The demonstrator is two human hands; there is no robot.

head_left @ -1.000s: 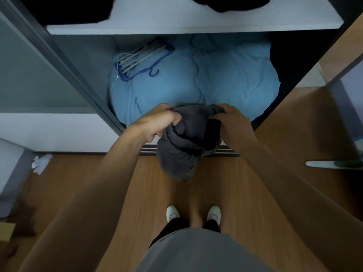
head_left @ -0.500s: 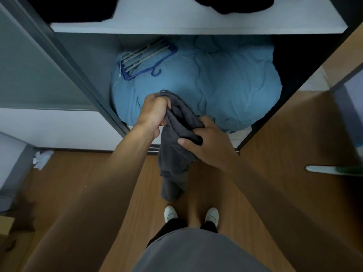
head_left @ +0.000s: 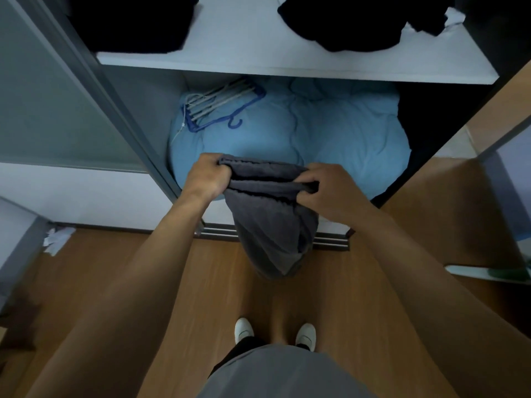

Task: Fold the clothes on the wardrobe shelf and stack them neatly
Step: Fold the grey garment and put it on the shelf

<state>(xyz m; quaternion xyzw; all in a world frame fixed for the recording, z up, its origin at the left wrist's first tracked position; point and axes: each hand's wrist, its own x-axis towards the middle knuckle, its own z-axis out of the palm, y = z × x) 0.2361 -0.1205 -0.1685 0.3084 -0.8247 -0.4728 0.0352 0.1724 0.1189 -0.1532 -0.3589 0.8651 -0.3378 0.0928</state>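
While the white wardrobe shelf (head_left: 258, 63) carries dark folded clothes (head_left: 129, 24) at its left end and a dark heap (head_left: 344, 24) toward its right, the grey garment (head_left: 273, 222) hangs in front of it, below its front edge. The left hand (head_left: 207, 176) and right hand (head_left: 330, 188), set apart, each grip its top edge. Best to pull that edge taut and level, then shake the bunched lower part flat before folding.

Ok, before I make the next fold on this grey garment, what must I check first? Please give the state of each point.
1. Left hand grips one end of the grey garment at its top edge: ok.
2. Right hand grips the other end: ok.
3. Edge pulled straight between the hands: ok.
4. Lower part hangs flat: not ok, it is bunched.
5. Bare space on the shelf between the dark clothes: ok.
6. Front or back facing me: cannot tell.
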